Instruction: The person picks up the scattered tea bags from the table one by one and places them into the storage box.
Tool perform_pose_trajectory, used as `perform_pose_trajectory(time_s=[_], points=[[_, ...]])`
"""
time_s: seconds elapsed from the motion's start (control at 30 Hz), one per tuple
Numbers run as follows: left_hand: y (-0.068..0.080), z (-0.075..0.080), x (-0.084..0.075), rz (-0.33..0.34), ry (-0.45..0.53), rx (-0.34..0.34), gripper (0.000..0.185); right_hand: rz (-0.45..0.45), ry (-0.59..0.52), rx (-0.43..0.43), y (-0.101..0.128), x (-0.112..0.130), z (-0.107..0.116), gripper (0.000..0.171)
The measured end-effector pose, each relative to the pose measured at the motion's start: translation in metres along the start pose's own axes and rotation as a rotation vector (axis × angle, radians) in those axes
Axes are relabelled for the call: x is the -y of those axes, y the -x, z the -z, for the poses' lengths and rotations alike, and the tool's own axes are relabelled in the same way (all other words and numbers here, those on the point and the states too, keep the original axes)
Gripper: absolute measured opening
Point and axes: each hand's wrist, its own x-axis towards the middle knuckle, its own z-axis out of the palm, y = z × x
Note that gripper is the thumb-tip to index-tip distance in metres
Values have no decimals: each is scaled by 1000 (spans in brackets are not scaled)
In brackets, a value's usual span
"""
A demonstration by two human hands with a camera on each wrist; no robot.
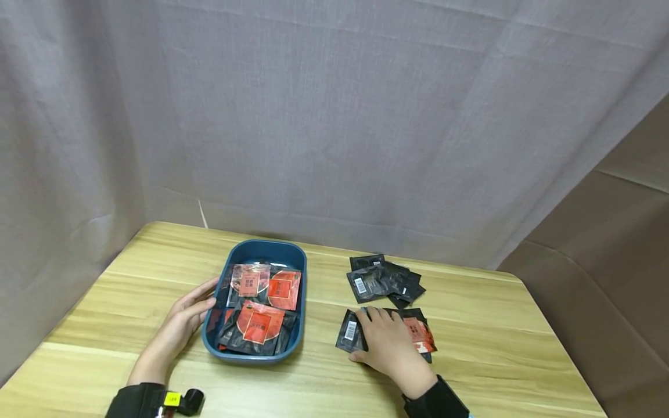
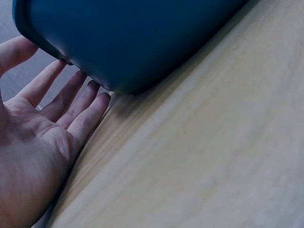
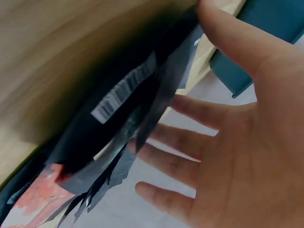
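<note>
Head view: your left hand [image 1: 183, 318] is beside the blue container [image 1: 254, 359], its fingers spread and mostly straight, with the thumb at the left rim. The left wrist view has those fingertips against the outside of the container wall.

The container is left of centre on the wood-grain bench [image 1: 157, 273] and holds a number of packets. Two with red fronts [image 1: 250, 281] face up side by side towards the far end; another, a red and black packet [image 1: 259, 326], lies on top of darker ones at the near end.

Your right hand [image 1: 389, 348] is over the nearer group on the right, its fingers spread and nearly straight, the thumb set well apart from them. It touches a black packet with a barcode [image 1: 347, 332], whose label shows between thumb and forefinger. From the right wrist, that packet is tilted, partly hiding the fingertips.

Just right of your hand is a packet with a red label [image 1: 416, 331]. Beyond it, near the back edge, black packets [image 1: 372, 281] overlap in a loose pile, one barcode showing.
</note>
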Motion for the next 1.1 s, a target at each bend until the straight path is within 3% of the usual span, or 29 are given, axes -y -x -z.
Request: perform_pose_trajectory(time_s=[0.27,0.57,0.83,1.1], points=[[-1,-1,-1,17,-7,0,59,86,53,-93,4,-4,-7,74],[0,0,1,4,9,-3,55,216,113,-240,-4,-13,-5,71],[1,1,2,9,7,-2,55,322,173,-349,-34,-5,23,71],[0,2,1,-2,17,8,53,335,117,-322,-81,28,60,73]])
